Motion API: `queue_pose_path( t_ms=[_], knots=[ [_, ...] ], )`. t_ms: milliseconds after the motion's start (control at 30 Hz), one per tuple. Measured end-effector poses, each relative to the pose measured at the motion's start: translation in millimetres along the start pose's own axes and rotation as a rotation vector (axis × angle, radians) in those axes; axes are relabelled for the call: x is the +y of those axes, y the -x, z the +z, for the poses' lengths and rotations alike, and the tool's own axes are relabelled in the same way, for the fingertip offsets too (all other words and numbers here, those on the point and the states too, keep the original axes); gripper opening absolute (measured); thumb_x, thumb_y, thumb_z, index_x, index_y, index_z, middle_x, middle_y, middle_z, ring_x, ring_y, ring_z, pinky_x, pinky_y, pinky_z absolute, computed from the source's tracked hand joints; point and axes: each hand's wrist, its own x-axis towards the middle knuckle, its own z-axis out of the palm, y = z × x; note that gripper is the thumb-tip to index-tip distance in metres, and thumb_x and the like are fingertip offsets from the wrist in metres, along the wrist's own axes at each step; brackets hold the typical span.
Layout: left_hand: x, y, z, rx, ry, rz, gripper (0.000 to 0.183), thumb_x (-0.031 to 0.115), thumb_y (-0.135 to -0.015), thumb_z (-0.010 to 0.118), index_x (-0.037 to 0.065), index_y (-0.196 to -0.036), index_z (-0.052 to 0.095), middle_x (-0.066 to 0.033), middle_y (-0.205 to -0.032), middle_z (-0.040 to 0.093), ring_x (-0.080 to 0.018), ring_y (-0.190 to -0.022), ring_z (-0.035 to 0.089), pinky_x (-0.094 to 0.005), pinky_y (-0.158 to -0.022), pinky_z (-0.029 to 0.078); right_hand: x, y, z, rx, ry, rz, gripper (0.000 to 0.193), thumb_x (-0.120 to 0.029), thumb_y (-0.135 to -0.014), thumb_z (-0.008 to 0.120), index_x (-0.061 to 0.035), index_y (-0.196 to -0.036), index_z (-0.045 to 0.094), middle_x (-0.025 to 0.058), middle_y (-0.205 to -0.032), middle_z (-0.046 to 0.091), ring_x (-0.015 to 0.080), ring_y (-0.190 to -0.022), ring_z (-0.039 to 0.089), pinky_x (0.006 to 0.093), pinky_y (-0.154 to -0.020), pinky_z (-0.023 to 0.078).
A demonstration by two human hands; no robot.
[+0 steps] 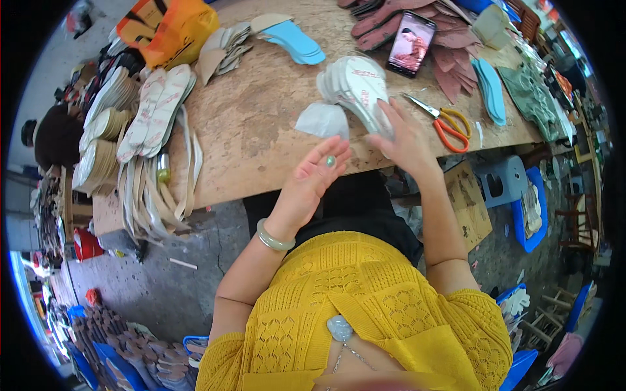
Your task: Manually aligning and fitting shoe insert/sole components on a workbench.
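A stack of white shoe insoles (360,81) with red print lies fanned near the table's front edge. My right hand (409,140) rests along the stack's right side, fingers stretched out over the near end of the insoles. My left hand (316,171) is raised at the table edge, palm turned up and fingers extended, holding nothing. Just beyond its fingertips is a thin whitish sheet-like piece (322,120) beside the stack. Orange-handled scissors (450,124) lie to the right of my right hand, blades partly apart.
On the wooden table (254,143), a phone (411,44) leans on dark red cut pieces (450,65). Blue insoles (295,42) lie farther back. Printed insoles (156,111) and hanging strips (153,202) crowd the left, below an orange bag (171,32). A blue-grey stool (502,179) stands at right.
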Motion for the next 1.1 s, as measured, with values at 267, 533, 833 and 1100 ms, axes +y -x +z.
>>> queue_pose_path(
  t_ms=[267, 533, 833, 1100],
  knots=[
    [-12.9, -31.3, 7.1, -0.025, -0.167, -0.017, 0.047, 0.018, -0.098, 0.050, 0.003, -0.140, 0.037, -0.0112, -0.143, 0.042, -0.0224, -0.131, 0.042, -0.0347, -0.106, 0.037, -18.6, -1.4, 11.1, 0.007, 0.016, 0.080, 0.075, -0.020, -0.067, 0.074, -0.0112, -0.135, 0.043, 0.0273, -0.128, 0.046, 0.0420, -0.114, 0.050, 0.0465, -0.097, 0.042],
    [-18.3, -49.1, 18.5, 0.015, -0.128, -0.065, 0.052, 0.019, -0.098, 0.049, 0.002, -0.143, 0.030, -0.0122, -0.145, 0.036, -0.0239, -0.131, 0.040, -0.0366, -0.109, 0.034, -0.5, -2.6, 13.1, 0.118, -0.167, 0.132, 0.071, -0.015, -0.066, 0.071, -0.0092, -0.132, 0.046, 0.0227, -0.123, 0.049, 0.0388, -0.111, 0.052, 0.0422, -0.093, 0.045],
    [-13.2, -69.7, 20.6, 0.093, 0.112, -0.092, 0.061, 0.014, -0.097, 0.049, -0.002, -0.145, 0.016, -0.0219, -0.145, 0.029, -0.0328, -0.132, 0.038, -0.0410, -0.109, 0.033, -2.6, -1.6, 10.4, 0.119, -0.148, 0.189, 0.068, -0.011, -0.067, 0.070, -0.0109, -0.131, 0.048, 0.0196, -0.125, 0.049, 0.0369, -0.112, 0.052, 0.0405, -0.093, 0.046],
    [-18.3, -76.9, 31.3, 0.255, 0.225, -0.124, 0.059, 0.012, -0.094, 0.052, -0.002, -0.142, 0.020, -0.0216, -0.136, 0.039, -0.0329, -0.127, 0.042, -0.0423, -0.107, 0.035, 1.6, 3.9, 15.7, 0.202, -0.135, 0.148, 0.067, -0.012, -0.067, 0.071, -0.0098, -0.130, 0.049, 0.0212, -0.124, 0.048, 0.0393, -0.110, 0.053, 0.0426, -0.092, 0.046]
  ],
)
